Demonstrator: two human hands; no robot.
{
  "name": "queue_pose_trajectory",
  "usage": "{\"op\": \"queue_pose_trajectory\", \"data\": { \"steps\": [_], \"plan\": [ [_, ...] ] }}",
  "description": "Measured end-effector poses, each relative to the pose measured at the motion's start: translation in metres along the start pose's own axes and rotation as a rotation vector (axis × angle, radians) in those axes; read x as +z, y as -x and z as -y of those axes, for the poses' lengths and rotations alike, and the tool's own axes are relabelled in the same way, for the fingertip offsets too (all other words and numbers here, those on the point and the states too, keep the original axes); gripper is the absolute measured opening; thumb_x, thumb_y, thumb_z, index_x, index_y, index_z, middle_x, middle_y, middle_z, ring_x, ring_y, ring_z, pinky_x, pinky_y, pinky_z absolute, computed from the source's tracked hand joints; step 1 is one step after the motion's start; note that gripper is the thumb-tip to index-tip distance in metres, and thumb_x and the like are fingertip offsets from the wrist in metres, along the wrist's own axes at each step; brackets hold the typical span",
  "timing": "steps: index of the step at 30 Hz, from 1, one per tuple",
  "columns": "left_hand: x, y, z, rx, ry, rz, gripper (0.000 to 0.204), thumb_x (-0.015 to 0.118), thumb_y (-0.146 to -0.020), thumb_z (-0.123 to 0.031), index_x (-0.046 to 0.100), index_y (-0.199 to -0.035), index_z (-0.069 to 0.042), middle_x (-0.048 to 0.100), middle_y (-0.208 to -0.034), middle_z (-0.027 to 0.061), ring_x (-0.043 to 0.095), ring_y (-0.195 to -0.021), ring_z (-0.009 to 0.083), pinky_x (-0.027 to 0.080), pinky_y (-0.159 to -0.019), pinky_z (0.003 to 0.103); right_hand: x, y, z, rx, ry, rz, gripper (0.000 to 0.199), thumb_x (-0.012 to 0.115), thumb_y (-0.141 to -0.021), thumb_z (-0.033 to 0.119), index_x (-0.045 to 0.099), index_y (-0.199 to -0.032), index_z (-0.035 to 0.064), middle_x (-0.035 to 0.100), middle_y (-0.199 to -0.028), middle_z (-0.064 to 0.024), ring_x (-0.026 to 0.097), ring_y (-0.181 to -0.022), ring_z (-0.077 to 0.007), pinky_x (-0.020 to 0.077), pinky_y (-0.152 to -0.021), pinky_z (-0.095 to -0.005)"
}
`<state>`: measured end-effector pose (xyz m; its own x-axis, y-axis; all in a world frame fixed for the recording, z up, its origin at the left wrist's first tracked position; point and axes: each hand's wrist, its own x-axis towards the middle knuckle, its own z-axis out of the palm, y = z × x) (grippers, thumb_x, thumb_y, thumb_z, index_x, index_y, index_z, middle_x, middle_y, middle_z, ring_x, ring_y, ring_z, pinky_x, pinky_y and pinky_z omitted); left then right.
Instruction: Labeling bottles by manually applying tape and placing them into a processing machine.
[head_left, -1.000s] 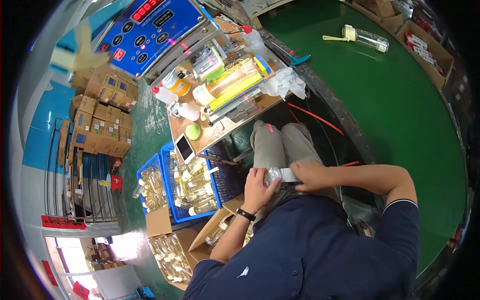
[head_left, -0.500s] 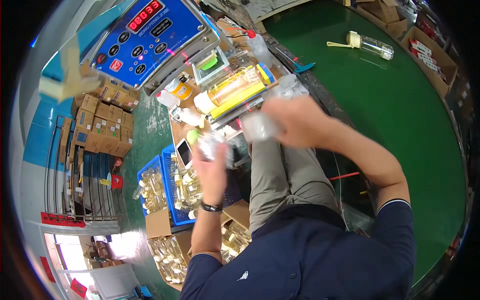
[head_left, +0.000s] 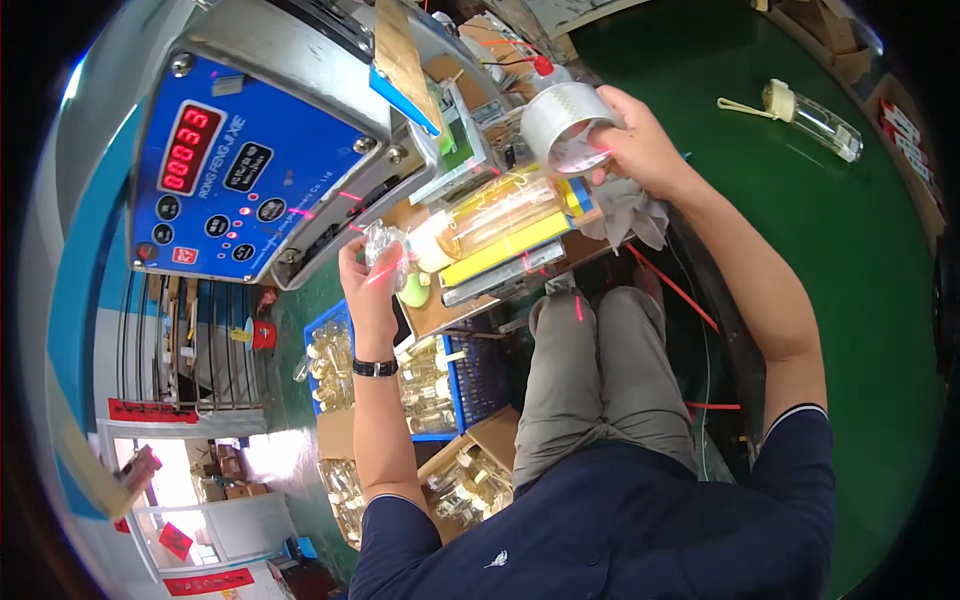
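Note:
My right hand [head_left: 640, 145] is closed around a wide roll of clear tape [head_left: 545, 120], with the fingers at its rim and core. The roll hangs just above the right end of a clear bottle [head_left: 505, 212] that lies in a yellow cradle [head_left: 505, 252]. By the bottle's pale cap, at the cradle's left end, my left hand [head_left: 366, 290] pinches a crumpled piece of clear plastic [head_left: 385, 250]. Red laser lines fall across the bottle, the left hand and the cradle. A rounded light green thing [head_left: 415, 290] sits below the cap, beside the left hand.
A blue control box [head_left: 220, 190] with a red display stands at the upper left. Blue crates [head_left: 458, 390] and a cardboard box [head_left: 500, 440] of bottles are at the lower left. Crumpled white plastic [head_left: 630, 215] lies right of the cradle. Another capped bottle [head_left: 820, 130] rests on the green surface.
Both hands have moved up and apart: the right, with the tape roll, to above the cradle's right end, the left to the bottle's cap end. The view has shifted, showing the control box larger.

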<state>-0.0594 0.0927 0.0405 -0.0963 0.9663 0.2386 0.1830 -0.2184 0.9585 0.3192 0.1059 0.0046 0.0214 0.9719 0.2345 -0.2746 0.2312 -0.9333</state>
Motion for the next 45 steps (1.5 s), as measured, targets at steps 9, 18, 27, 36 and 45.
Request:
{"op": "queue_pose_trajectory", "data": {
  "steps": [9, 18, 27, 36, 45],
  "plan": [
    [0.015, -0.006, -0.026, -0.106, -0.504, 0.088, 0.04, 0.074, -0.095, -0.007, 0.056, -0.131, 0.0, 0.067, -0.106, 0.0102, 0.059, -0.087, 0.0117, 0.047, -0.073, 0.023, -0.021, -0.004, 0.001, 0.115, 0.084, -0.011, 0.03, 0.048, -0.089, -0.002, 0.057, -0.118, 0.0001, 0.067, -0.095, -0.0165, 0.061, -0.05, -0.0145, 0.0388, -0.041, -0.0213],
    [0.01, -0.007, -0.014, 0.015, -0.356, 0.139, 0.053, 0.07, -0.096, -0.001, 0.053, -0.146, 0.001, 0.069, -0.12, 0.0134, 0.062, -0.092, 0.0146, 0.05, -0.079, 0.024, -0.02, -0.001, 0.004, 0.096, 0.127, -0.011, 0.03, 0.049, -0.089, -0.002, 0.057, -0.119, -0.0005, 0.067, -0.092, -0.0161, 0.062, -0.051, -0.0146, 0.0396, -0.041, -0.0222],
    [0.02, -0.009, -0.011, 0.043, -0.21, 0.153, 0.04, 0.067, -0.093, -0.001, 0.067, -0.133, 0.002, 0.074, -0.111, 0.0127, 0.064, -0.087, 0.0149, 0.051, -0.075, 0.025, -0.019, 0.002, 0.005, 0.1, 0.139, -0.033, 0.029, 0.049, -0.091, -0.002, 0.057, -0.119, -0.0009, 0.067, -0.088, -0.0158, 0.062, -0.051, -0.0143, 0.0406, -0.041, -0.023],
    [0.014, -0.013, -0.022, 0.162, -0.378, 0.311, 0.033, 0.067, -0.093, -0.002, 0.072, -0.126, -0.003, 0.073, -0.106, 0.0049, 0.059, -0.084, 0.0127, 0.049, -0.074, 0.024, -0.016, 0.002, 0.007, 0.078, 0.175, -0.027, 0.029, 0.049, -0.092, -0.002, 0.058, -0.119, 0.0004, 0.067, -0.089, -0.0155, 0.063, -0.051, -0.0146, 0.0426, -0.042, -0.0239],
    [0.011, -0.022, -0.032, 0.08, -0.493, 0.358, 0.026, 0.069, -0.092, -0.007, 0.075, -0.118, -0.004, 0.072, -0.097, 0.0024, 0.055, -0.076, 0.0121, 0.045, -0.069, 0.025, -0.015, 0.002, 0.009, 0.077, 0.253, -0.028, 0.028, 0.049, -0.091, -0.003, 0.058, -0.117, 0.001, 0.067, -0.092, -0.0149, 0.064, -0.052, -0.0156, 0.0469, -0.045, -0.0256]
  ]
}}
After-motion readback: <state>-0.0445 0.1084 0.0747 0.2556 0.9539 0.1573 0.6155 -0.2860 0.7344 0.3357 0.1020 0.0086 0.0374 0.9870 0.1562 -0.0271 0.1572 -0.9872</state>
